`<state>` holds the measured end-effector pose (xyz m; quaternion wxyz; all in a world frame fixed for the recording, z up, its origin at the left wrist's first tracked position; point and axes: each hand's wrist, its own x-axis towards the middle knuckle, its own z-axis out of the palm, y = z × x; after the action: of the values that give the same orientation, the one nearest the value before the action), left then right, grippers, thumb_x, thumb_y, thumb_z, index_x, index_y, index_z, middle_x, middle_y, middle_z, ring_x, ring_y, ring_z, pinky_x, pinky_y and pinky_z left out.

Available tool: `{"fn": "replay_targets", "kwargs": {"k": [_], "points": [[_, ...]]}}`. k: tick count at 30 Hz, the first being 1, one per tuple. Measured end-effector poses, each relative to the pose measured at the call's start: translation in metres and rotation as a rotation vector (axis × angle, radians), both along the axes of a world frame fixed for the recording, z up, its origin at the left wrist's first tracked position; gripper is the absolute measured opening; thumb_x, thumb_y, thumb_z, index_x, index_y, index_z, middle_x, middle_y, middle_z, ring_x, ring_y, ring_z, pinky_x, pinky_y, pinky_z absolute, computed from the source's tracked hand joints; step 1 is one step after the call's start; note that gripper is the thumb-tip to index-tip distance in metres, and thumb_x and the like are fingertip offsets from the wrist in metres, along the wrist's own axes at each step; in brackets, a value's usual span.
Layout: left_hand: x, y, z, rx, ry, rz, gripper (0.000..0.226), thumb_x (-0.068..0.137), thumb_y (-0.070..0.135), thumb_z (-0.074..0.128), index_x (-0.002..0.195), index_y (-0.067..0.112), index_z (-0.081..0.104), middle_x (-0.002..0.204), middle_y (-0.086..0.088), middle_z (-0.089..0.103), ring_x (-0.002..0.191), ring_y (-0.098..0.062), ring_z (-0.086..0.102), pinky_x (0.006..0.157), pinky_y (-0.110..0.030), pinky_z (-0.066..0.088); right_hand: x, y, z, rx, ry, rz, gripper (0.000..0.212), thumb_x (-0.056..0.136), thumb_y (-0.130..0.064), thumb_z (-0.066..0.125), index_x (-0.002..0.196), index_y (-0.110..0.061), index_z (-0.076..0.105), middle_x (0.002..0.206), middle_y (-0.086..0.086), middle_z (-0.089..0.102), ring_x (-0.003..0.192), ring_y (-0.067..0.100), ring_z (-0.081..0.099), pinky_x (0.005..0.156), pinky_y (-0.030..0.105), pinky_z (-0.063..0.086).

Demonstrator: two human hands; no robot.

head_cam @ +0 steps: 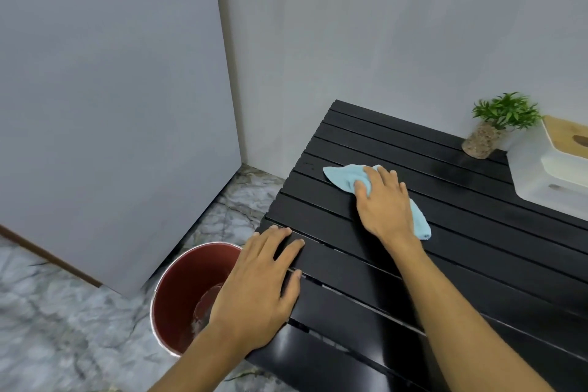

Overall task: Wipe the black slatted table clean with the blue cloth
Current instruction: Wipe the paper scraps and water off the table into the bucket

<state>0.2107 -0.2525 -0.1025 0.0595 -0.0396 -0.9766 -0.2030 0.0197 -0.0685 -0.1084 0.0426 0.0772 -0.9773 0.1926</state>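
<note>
Head view: right hand [383, 205] presses bunched blue cloth [345, 177] onto the black slatted table [477, 232] mid-top, left hand [259, 283] flat, empty at the edge; a long sweep could likely topple the potted plant [496, 126].

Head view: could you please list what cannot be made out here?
- Cloth: its middle is hidden under the right hand.
- White box: cut off by the right edge; contents unseen.
- Bucket: partly hidden behind the left hand and its forearm.
- Table: near and right ends run out of frame; dirt on the dark slats cannot be judged.
- Plant: leaves blurred.
</note>
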Motion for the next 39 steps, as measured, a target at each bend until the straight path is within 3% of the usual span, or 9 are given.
{"fn": "replay_targets", "kwargs": {"k": [9, 15, 21, 28, 30, 35, 39], "points": [[-0.003, -0.001, -0.002, 0.014, 0.003, 0.007, 0.047, 0.096, 0.042, 0.037, 0.141, 0.028, 0.043, 0.146, 0.007, 0.037, 0.141, -0.011, 0.026, 0.116, -0.038, 0.025, -0.037, -0.072, 0.005, 0.036, 0.055, 0.265, 0.044, 0.096, -0.034, 0.031, 0.135, -0.016, 0.043, 0.145, 0.009, 0.041, 0.127, 0.029, 0.036, 0.105, 0.042, 0.027], [-0.001, -0.001, -0.003, 0.008, 0.015, 0.008, 0.048, 0.095, 0.044, 0.037, 0.140, 0.028, 0.045, 0.146, 0.007, 0.039, 0.140, -0.011, 0.028, 0.116, -0.038, 0.026, -0.004, -0.096, 0.006, 0.005, 0.021, 0.433, 0.047, 0.098, -0.037, 0.035, 0.139, -0.016, 0.041, 0.150, 0.012, 0.035, 0.136, 0.032, 0.028, 0.110, 0.042, 0.021], [-0.002, -0.003, -0.002, 0.038, 0.041, -0.029, 0.045, 0.093, 0.040, 0.041, 0.134, 0.024, 0.051, 0.141, 0.006, 0.044, 0.135, -0.009, 0.033, 0.115, -0.029, 0.021, 0.042, -0.082, 0.006, -0.069, 0.008, 0.473, 0.046, 0.097, -0.040, 0.036, 0.138, -0.019, 0.043, 0.151, 0.006, 0.036, 0.140, 0.027, 0.026, 0.113, 0.039, 0.019], [0.001, -0.008, -0.003, 0.044, 0.010, -0.037, 0.048, 0.092, 0.045, 0.037, 0.134, 0.026, 0.053, 0.142, 0.007, 0.044, 0.138, -0.011, 0.033, 0.115, -0.017, 0.002, 0.085, -0.016, 0.007, -0.049, -0.015, 0.255, 0.051, 0.095, -0.049, 0.032, 0.141, -0.029, 0.035, 0.155, -0.003, 0.029, 0.144, 0.020, 0.017, 0.117, 0.035, 0.010], [0.001, -0.009, -0.001, 0.063, 0.005, -0.038, 0.051, 0.091, 0.049, 0.034, 0.136, 0.031, 0.050, 0.143, 0.012, 0.042, 0.138, -0.009, 0.032, 0.113, -0.015, 0.005, 0.093, 0.015, 0.007, -0.042, -0.021, 0.154, 0.051, 0.094, -0.050, 0.030, 0.142, -0.030, 0.035, 0.155, -0.004, 0.027, 0.144, 0.019, 0.017, 0.118, 0.035, 0.010], [-0.014, -0.011, 0.003, 0.063, -0.002, -0.060, 0.054, 0.090, 0.057, 0.033, 0.138, 0.036, 0.046, 0.145, 0.013, 0.041, 0.137, -0.010, 0.033, 0.111, -0.030, 0.023, 0.100, 0.110, 0.005, 0.034, -0.002, -0.154, 0.067, 0.085, -0.057, 0.013, 0.140, -0.027, 0.036, 0.153, -0.002, 0.031, 0.141, 0.023, 0.024, 0.115, 0.041, 0.019], [-0.046, -0.004, 0.003, 0.055, 0.003, -0.050, 0.057, 0.089, 0.058, 0.031, 0.137, 0.033, 0.049, 0.145, 0.007, 0.044, 0.135, -0.015, 0.036, 0.110, -0.034, 0.026, 0.098, 0.189, 0.005, 0.075, 0.023, -0.368, 0.054, 0.093, -0.047, 0.025, 0.138, -0.021, 0.038, 0.147, 0.004, 0.038, 0.131, 0.027, 0.034, 0.107, 0.046, 0.028]]}}
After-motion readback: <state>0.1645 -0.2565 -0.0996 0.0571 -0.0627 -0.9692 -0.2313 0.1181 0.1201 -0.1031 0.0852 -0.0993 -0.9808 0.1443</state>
